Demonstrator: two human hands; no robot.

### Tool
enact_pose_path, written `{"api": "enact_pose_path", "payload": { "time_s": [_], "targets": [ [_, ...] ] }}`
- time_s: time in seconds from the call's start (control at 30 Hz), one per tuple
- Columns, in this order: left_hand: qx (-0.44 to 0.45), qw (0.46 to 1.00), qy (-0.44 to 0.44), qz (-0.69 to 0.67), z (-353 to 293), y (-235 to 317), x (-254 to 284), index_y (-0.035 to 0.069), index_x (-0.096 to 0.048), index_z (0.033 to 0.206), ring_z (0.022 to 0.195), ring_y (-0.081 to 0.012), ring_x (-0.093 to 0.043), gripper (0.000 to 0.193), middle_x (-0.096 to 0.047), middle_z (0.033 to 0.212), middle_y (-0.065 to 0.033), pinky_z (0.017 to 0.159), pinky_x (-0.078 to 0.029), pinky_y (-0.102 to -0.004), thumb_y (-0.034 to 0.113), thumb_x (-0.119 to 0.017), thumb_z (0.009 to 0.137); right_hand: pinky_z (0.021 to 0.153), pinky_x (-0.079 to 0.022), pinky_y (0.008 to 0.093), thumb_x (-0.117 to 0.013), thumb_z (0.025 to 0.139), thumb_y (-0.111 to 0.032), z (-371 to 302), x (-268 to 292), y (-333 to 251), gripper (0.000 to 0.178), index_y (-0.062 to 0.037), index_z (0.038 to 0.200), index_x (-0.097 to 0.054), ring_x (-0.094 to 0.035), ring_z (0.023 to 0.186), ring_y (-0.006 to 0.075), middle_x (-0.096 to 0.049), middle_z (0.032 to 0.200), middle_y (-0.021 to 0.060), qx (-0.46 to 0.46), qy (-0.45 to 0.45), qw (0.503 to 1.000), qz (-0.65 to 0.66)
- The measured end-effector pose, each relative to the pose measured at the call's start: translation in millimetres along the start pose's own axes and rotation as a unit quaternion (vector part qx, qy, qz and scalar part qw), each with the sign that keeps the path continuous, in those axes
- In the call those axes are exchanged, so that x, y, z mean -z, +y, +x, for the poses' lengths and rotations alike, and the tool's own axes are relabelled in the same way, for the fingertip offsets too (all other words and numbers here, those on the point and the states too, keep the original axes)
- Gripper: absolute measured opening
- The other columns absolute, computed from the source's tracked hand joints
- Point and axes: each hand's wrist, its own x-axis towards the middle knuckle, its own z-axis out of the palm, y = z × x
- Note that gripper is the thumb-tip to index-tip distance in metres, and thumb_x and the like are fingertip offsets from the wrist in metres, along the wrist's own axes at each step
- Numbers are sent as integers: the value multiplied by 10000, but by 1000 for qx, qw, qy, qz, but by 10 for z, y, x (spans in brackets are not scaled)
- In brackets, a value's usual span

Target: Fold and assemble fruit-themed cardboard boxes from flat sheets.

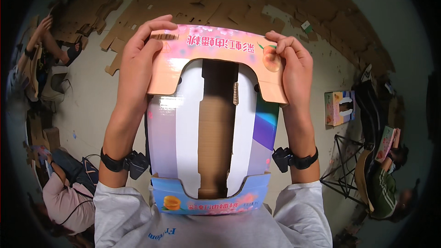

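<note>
and here the left hand (138, 57) is clamping the left corner of the far panel (218, 48), fingers curling over its edge, while the right hand (296, 59) is gripping the right corner, beside the pictured peach (273, 59)! the printed carton (188, 124) is sitting squarely between both forearms, its near panel (167, 186) facing the pale shirt (211, 234), its long middle gap showing brown inside. beyond, flattened cardboard (183, 0) is covering the floor, and a smaller-looking carton (330, 110) is standing off right.
</note>
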Motion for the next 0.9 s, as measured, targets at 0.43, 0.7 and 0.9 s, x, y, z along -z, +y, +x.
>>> {"api": "enact_pose_path", "payload": {
  "time_s": [0.43,0.7,0.9],
  "targets": [
    [14,999,21,-33,68,0,-7,-12,-689,1221,1143,-147,-669,343,-586,1473,-118,974,-538,-267,8,-469,958,978,-505,342,-467,970,46,16,4,126,215,16,808,-605,-650,1064,214,-732,1116,165,96,37,983,-153],
    [25,993,70,-94,41,48,-2,-8,-637,1306,1029,-115,-694,348,-669,1230,-93,871,-565,-251,33,-504,988,917,-622,362,-518,1046,18,124,28,33,145,-20,931,-598,-694,1101,238,-676,1243,185,-43,108,993,3],
    [30,996,46,-73,46,50,-14,3,-640,1272,912,-98,-704,316,-689,1104,-70,779,-576,-244,34,-519,982,909,-596,328,-536,1058,10,67,-20,125,174,-9,903,-613,-688,1087,208,-700,1221,183,6,103,993,-64]
  ]
}}
